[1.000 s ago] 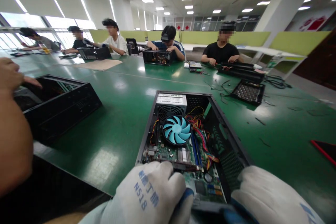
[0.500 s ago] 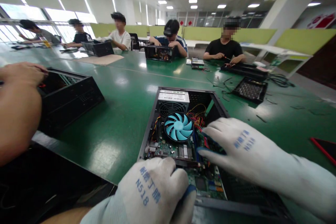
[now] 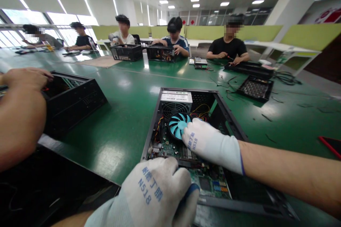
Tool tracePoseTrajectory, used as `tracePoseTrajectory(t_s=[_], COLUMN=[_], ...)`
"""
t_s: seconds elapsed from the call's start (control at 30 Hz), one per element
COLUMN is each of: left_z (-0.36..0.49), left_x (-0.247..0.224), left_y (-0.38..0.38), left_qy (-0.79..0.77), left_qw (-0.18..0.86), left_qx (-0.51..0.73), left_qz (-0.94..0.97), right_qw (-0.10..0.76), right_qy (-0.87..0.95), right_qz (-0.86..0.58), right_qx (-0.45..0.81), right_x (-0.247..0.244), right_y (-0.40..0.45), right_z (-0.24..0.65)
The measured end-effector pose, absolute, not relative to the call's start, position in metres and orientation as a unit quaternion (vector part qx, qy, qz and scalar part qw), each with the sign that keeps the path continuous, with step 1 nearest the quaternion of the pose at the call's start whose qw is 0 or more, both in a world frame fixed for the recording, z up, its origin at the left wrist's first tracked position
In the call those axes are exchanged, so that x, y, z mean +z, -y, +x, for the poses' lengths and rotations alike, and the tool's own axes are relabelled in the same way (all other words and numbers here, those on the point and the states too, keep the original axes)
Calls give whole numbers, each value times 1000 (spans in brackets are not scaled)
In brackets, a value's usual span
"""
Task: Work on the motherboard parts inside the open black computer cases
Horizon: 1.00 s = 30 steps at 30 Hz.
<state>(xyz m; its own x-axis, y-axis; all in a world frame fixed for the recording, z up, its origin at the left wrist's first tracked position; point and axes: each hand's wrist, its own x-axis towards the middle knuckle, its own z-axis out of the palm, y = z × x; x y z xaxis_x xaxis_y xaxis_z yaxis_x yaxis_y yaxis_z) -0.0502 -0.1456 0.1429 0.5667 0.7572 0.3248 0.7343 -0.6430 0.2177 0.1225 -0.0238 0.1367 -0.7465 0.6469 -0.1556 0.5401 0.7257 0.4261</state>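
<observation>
An open black computer case lies on the green table, with a power supply at its far end and a green circuit board inside. My right hand, in a white glove, is closed at the right side of the blue fan; whatever its fingers hold is hidden. Gloved too, my left hand is curled over the near left edge of the case. Its fingertips are out of sight behind the hand, so what they grip cannot be made out.
At the left, another person's arm reaches into a black case. Several people sit across the table with cases and parts. A black tray, cables and a red-edged object lie to the right.
My right hand has moved left and away from me to the fan, and its spread fingers have closed. My left hand has barely moved. Across the table, a person's case has shifted right.
</observation>
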Motion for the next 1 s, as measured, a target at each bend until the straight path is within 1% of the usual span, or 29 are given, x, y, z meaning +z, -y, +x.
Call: tracePoseTrajectory(t_s=[0.13, 0.3, 0.43, 0.57, 0.67, 0.73, 0.9, 1.0], left_z=[-50, -50, -50, -51, -52, -52, -50, -49], left_x=[146, 144, 142, 142, 141, 141, 144, 152], left_y=[145, 145, 146, 147, 147, 148, 148, 148], left_qy=[-416, -416, -422, -408, -396, -395, -418, -421], left_qw=[22, 29, 39, 41, 34, 30, 24, 30], left_qx=[207, 204, 213, 242, 268, 259, 244, 218], left_qz=[885, 886, 880, 879, 877, 881, 875, 880], right_qw=[176, 135, 149, 186, 198, 190, 129, 162], right_qy=[-924, -947, -943, -920, -913, -919, -940, -932], right_qz=[304, 270, 284, 334, 346, 333, 290, 302], right_qx=[152, 109, 84, 84, 85, 93, 122, 118], right_x=[136, 141, 150, 156, 152, 145, 132, 137], right_y=[27, 27, 26, 25, 25, 25, 24, 24], right_z=[138, 157, 154, 142, 137, 136, 136, 130])
